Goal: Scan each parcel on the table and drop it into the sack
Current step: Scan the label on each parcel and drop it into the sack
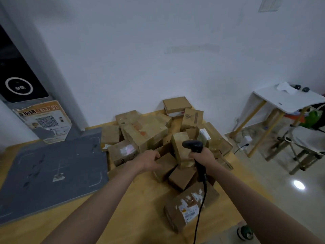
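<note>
White wall is sitting right behind the wooden tabletop (140,199), w/ a grey mat (52,166) lying on its left part and a dark panel w/ a QR poster (46,120) leaning at the far left; a small white side table (288,99) and a folding chair (306,138) are standing well apart on the right, over glossy floor tiles. We're facing a loose heap of brown cardboard parcels (146,132) piled on the tabletop against the wall, some tilted, some stacked. Our left hand (149,159) is reaching in, fingers curling over the top edge of a small parcel (165,166) at the front of the heap, so that grip is closing on it, not spread. Our right hand (202,155) is wrapping tight round the handle of the black scanner (192,146), its cord trailing down over a labelled parcel (190,208) lying nearest us. We're judging these boxes as light, stiff, approx. dry and non-slippery, though the taped faces may be slicker; best hold is across two opposite sides or over a top edge, keeping the label facing the scanner. No sack is showing in view.
</note>
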The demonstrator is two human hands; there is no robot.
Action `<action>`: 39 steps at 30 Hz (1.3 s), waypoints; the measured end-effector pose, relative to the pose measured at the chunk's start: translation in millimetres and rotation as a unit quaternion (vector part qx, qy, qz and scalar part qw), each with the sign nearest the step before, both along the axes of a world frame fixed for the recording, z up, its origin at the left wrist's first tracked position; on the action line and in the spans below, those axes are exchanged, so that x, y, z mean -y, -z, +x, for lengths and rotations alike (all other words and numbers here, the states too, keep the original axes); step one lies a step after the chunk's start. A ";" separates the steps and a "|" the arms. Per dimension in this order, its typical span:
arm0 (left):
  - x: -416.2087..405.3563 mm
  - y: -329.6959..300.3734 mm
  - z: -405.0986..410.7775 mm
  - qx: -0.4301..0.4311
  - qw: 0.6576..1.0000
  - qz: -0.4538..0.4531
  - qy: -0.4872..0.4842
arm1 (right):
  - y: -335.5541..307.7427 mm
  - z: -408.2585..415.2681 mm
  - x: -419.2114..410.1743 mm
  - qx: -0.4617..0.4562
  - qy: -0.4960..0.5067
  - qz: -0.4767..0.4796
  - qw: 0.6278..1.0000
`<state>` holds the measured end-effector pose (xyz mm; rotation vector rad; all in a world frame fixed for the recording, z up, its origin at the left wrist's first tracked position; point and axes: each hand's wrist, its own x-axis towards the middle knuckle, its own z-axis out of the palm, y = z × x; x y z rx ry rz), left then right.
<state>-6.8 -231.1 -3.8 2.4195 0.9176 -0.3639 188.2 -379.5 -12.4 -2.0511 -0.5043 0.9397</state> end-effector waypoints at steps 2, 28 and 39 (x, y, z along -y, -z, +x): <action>-0.1 6.2 18.1 -0.007 1.000 -0.025 -0.010 | 8.7 15.1 -8.5 -0.015 -0.004 -0.006 1.000; 43.9 57.8 84.0 0.184 0.905 -0.225 -0.310 | 36.5 41.7 -6.6 -0.184 -0.102 0.095 0.973; 64.1 15.7 3.8 0.262 0.867 -0.177 -0.384 | 8.9 -2.7 3.8 -0.236 -0.080 0.153 0.956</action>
